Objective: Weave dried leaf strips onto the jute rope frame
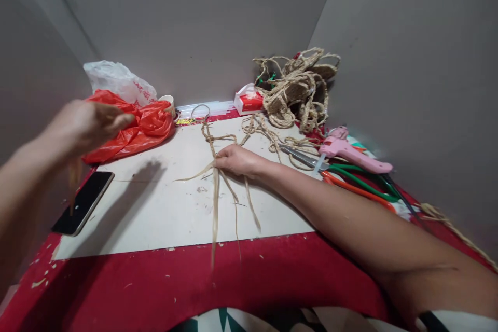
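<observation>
My right hand pinches a straw-coloured fibre braid over the white board. Loose fibre strands fan out below the pinch toward me, and one points left. At the far end the braid lies near a thin ring. My left hand is raised at the left, in front of the red plastic bag, slightly blurred. Its fingers are drawn together, and what they hold is hidden. A blurred tan strand hangs below its wrist, over a black phone.
On a red cloth lies the white board. Heaped braided cord stands at the back right beside a tissue pack. A pink glue gun and green-and-orange-handled tools lie at right. Grey walls enclose the back.
</observation>
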{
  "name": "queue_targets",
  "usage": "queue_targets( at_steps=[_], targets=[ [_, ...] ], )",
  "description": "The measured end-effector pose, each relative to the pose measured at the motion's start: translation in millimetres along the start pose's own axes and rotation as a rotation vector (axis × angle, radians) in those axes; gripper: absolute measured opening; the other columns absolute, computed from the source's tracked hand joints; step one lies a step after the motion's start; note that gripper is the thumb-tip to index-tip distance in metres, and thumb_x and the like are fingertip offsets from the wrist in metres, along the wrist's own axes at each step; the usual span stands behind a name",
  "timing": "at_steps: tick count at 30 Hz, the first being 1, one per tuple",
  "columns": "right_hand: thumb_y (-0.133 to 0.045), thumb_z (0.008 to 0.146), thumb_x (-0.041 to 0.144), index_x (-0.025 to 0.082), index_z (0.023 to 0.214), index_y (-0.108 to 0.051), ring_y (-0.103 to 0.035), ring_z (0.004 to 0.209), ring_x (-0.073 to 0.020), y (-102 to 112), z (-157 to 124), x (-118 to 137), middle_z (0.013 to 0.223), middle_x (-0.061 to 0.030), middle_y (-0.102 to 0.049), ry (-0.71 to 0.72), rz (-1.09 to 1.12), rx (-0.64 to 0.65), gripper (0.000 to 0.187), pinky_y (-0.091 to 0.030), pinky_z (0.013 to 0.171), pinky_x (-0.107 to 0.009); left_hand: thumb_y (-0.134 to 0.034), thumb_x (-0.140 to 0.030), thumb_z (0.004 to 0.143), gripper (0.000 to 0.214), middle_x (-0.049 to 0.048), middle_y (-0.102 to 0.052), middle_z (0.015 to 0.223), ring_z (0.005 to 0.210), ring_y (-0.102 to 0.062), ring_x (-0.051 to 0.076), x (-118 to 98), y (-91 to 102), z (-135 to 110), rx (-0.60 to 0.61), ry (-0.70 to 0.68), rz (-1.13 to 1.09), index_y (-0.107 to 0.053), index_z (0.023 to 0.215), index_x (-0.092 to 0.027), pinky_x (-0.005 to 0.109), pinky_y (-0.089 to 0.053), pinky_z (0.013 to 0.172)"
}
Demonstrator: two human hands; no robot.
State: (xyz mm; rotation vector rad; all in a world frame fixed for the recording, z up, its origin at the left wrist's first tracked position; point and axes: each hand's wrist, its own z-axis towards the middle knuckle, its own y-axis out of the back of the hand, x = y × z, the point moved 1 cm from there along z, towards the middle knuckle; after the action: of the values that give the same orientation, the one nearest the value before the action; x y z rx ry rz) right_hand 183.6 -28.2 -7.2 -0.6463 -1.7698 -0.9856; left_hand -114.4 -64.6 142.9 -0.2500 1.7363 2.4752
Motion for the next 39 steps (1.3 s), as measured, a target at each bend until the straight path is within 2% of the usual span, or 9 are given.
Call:
queue_targets(
  at_steps=[1,4,9,13,17,24,30,35,39],
  targets=[
    [-0.059,0.075,0.018,0.016,0.053,-0.044,-0.026,0.034,-0.0044,0.3,0.4,0.2,0.038,0.0065,-0.033,-0.028,0.078,0.041,0.027,-0.014,0.036,-0.021,-0.059,-0.058,0.072,0.045,0.0034,-0.069,0.083,0.09,-0.062,0.028,-16.5,-19.1,-5.4,0.121,-0.055,0.104,-0.071,0.092,-0.019,0.044,-0.045,0.084],
    [-0.057,0.079,0.018,0.017,0.054,-0.04,-0.021,0.03,-0.0038,1.4,2.3,0.6,0.036,0.0073,-0.032,-0.059,0.296,0.133,0.03,-0.01,0.033,-0.021,-0.051,-0.057,0.078,0.05,0.0111,-0.068,0.103,0.09,-0.062,0.028,-56.9,-60.5,-27.6,0.165,-0.201,0.037,-0.066,0.104,-0.016,0.04,-0.046,0.08],
    [-0.06,0.077,0.017,0.017,0.057,-0.037,-0.017,0.031,-0.0013,3.7,3.0,2.1,0.039,0.0098,-0.03,-0.092,0.532,0.197,0.031,-0.011,0.031,-0.016,-0.054,-0.046,0.079,0.031,0.0032,-0.063,0.065,0.057,-0.056,0.014,-99.0,-114.7,-58.5,0.489,-0.145,-0.614,-0.059,0.074,-0.016,0.025,-0.043,0.056],
    [-0.065,0.074,0.018,0.018,0.059,-0.034,-0.015,0.033,-0.0001,6.2,2.4,4.3,0.041,0.0115,-0.027,-0.119,0.62,0.224,0.034,-0.011,0.032,-0.013,-0.056,-0.034,0.076,0.019,0.0021,-0.061,0.076,0.069,-0.055,0.013,-107.6,-141.2,-48.7,0.254,-0.031,-0.84,-0.058,0.082,-0.016,0.024,-0.042,0.064],
    [-0.067,0.073,0.018,0.017,0.059,-0.036,-0.015,0.033,0.0001,6.4,2.7,4.6,0.041,0.0115,-0.029,-0.109,0.634,0.216,0.034,-0.011,0.032,-0.012,-0.055,-0.03,0.075,0.013,-0.0003,-0.056,0.071,0.066,-0.05,0.011,-108.5,-144.6,-41.4,0.126,0.018,-0.85,-0.055,0.076,-0.016,0.023,-0.039,0.064],
    [-0.059,0.08,0.016,0.015,0.058,-0.042,-0.013,0.032,-0.001,1.3,3.5,2.7,0.037,0.0114,-0.026,-0.121,0.601,0.158,0.027,-0.01,0.031,-0.014,-0.062,-0.045,0.073,0.031,-0.0022,-0.048,0.055,0.051,-0.041,0.01,-116.4,-148.3,-68.2,0.321,-0.067,-0.677,-0.048,0.064,-0.019,0.026,-0.029,0.05],
    [-0.062,0.079,0.018,0.016,0.056,-0.042,-0.017,0.029,-0.0009,-1.0,3.3,2.8,0.037,0.0105,-0.03,-0.1,0.52,0.105,0.031,-0.011,0.029,-0.015,-0.057,-0.027,0.074,0.011,0.0002,-0.054,0.058,0.052,-0.046,0.012,-115.9,-159.0,-66.9,0.298,-0.082,-0.635,-0.053,0.068,-0.019,0.028,-0.032,0.052],
    [-0.052,0.089,0.025,0.014,0.058,-0.051,-0.019,0.027,-0.0022,-1.9,5.9,-0.6,0.035,0.0092,-0.031,-0.079,0.41,0.047,0.032,-0.012,0.028,-0.017,-0.044,-0.017,0.078,0.018,0.0009,-0.055,0.056,0.051,-0.049,0.012,-115.2,-156.5,-66.6,0.462,-0.073,-0.755,-0.056,0.064,-0.018,0.027,-0.036,0.054],
    [-0.049,0.089,0.023,0.014,0.059,-0.054,-0.02,0.027,-0.0024,0.9,9.2,-5.9,0.036,0.0081,-0.033,-0.076,0.338,0.057,0.031,-0.011,0.028,-0.018,-0.048,-0.028,0.082,0.025,0.0001,-0.053,0.054,0.045,-0.04,0.009,-111.5,-150.1,-62.8,0.682,-0.032,-0.92,-0.058,0.062,-0.017,0.024,-0.032,0.047]
  ],
)
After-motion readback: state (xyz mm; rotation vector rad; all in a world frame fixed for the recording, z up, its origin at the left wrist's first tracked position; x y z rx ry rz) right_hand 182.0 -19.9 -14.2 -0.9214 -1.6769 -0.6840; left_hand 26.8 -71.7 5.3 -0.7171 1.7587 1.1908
